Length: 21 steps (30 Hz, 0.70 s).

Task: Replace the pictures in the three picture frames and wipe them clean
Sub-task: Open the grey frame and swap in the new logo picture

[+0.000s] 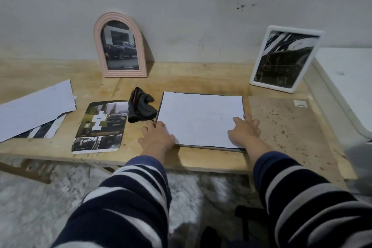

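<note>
Third frame [201, 120] lying face down at the front of the wooden table [181, 82], white sheet uppermost with a thin dark rim showing along its left and near edges; left hand [156, 136] at the near-left corner, fingers spread and flat, fingertips touching the left edge; right hand [244, 129] at the right edge, thumb on top of the sheet and fingers curled over the side, seemingly pinching the edge, though grip on sheet alone or on sheet and rim together cannot be told; pink arched frame [120, 45] and white frame [283, 59] standing against the wall, both holding car pictures; brown backing board [285, 125] just beside on the right; loose photo [100, 126] and black cloth [142, 107] to the left, more loose sheets [36, 108] further left

Likely risks: sheet sitting askew in the rim and creasing at a corner if pressed down unevenly; frame close to the table's near edge, so a hard pull toward the body could tip it off; possible fingerprints on any glass beneath, leaving more for the cloth to wipe; backing board going on over a shifted sheet, trapping it crooked
</note>
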{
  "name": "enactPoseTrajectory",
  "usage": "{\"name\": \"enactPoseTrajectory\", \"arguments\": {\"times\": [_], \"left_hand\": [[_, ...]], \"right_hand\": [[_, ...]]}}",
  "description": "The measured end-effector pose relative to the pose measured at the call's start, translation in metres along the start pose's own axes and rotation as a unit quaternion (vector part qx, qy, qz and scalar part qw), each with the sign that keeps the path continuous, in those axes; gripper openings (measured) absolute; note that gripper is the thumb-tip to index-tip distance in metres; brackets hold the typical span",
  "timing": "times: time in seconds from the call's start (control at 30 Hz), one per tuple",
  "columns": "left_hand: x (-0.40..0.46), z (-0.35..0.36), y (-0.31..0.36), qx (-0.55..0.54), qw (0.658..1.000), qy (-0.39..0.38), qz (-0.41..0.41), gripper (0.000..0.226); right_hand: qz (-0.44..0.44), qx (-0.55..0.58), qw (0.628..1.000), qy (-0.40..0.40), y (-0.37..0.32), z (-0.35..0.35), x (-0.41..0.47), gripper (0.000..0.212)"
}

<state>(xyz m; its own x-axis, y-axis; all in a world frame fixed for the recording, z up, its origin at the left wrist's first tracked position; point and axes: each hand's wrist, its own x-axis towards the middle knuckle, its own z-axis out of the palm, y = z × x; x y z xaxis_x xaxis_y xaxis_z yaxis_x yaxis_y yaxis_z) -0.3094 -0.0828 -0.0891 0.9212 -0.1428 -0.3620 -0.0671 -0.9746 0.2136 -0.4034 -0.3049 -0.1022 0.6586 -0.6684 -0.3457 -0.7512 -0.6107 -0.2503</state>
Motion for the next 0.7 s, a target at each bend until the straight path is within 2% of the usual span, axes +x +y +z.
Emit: {"name": "enactPoseTrajectory", "arguments": {"times": [0.2,0.43,0.67,0.7], "left_hand": [[-0.004,-0.002,0.024,0.005,0.999,0.031,0.023,0.052],[-0.021,0.019,0.099,0.041,0.986,0.02,0.163,0.047],[-0.05,0.05,0.156,0.06,0.943,-0.008,0.329,0.044],[-0.06,0.058,0.169,0.073,0.931,-0.017,0.359,0.045]], "right_hand": [[0.022,0.097,0.994,0.043,0.015,-0.012,-0.004,0.055],[0.126,0.152,0.977,0.076,0.078,-0.023,-0.027,0.052],[0.188,0.173,0.963,0.087,0.137,-0.022,-0.057,0.048],[0.219,0.172,0.956,0.095,0.153,-0.022,-0.067,0.05]]}}
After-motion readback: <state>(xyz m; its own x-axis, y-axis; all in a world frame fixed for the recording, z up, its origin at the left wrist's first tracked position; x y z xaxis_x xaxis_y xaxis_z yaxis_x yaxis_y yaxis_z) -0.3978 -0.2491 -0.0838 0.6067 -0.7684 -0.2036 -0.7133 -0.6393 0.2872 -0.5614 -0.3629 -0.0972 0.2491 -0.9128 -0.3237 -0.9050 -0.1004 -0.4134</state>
